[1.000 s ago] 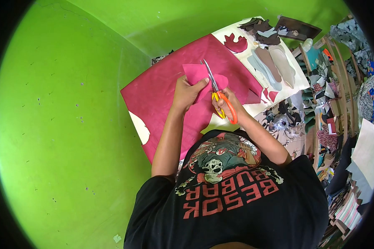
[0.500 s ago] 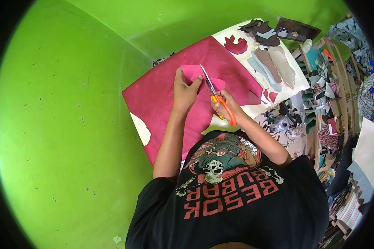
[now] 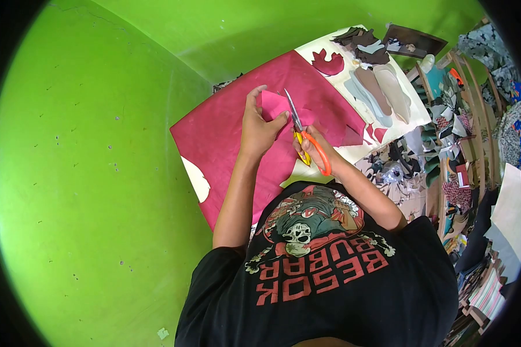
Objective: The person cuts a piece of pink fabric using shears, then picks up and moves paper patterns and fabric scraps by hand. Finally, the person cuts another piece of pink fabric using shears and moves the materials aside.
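My left hand [image 3: 261, 124] grips a small bright red-pink piece of leather-like material [image 3: 275, 104], with the thumb on its near side and the index finger stretched beyond. In my right hand [image 3: 314, 143] is a pair of scissors [image 3: 293, 111] with orange and yellow handles. The blades look parted and point away from me, right beside the held piece. Part of that piece shows to the right of the blades. Beneath both hands a large dark red sheet [image 3: 226, 130] covers much of the table; the right hand's fingertips are partly hidden behind the handles.
On the table's pale far-right part [image 3: 353, 81] lie a curved red cutout [image 3: 329, 62], several sole-shaped pieces [image 3: 392, 92] and dark scraps [image 3: 367, 49]. A green wall [image 3: 98, 173] borders the left and back. Cluttered shelves [image 3: 474, 115] stand at the right.
The scissors' handles have spread and the blades have parted. My left index finger has lifted and straightened, while the thumb and held piece have shifted slightly right.
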The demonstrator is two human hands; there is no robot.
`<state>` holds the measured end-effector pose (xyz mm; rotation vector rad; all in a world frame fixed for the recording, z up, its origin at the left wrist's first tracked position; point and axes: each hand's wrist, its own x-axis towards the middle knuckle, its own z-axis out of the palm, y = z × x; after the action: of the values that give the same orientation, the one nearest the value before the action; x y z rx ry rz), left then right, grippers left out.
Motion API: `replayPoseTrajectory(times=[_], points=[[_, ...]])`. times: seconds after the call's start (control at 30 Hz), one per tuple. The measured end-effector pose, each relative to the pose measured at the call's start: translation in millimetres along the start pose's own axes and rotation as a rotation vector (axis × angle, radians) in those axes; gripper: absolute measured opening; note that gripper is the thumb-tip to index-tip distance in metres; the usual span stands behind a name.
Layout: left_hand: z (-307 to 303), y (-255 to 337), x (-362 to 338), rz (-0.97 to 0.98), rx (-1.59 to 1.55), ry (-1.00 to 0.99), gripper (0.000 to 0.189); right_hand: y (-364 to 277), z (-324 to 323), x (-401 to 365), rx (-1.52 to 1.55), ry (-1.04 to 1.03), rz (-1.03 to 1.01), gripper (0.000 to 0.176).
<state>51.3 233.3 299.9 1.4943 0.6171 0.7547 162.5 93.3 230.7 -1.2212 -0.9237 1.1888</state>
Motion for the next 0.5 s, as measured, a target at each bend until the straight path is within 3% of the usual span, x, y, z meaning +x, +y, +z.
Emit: replayPoseTrajectory(times=[0.23,0.4,0.5], points=[[-6,-5,-1,0.034,0.211,-0.018,0.071,6,-1,-7,-0.049,-0.012,0.008,0.085],[-12,7,-2,-0.158,0.289,-0.085,0.074,13,-9,-9,-0.143,-0.024,0.009,0.084],[-12,4,-1,-0.170,0.290,-0.074,0.074,8,-10,-9,-0.134,-0.042,0.033,0.086]])
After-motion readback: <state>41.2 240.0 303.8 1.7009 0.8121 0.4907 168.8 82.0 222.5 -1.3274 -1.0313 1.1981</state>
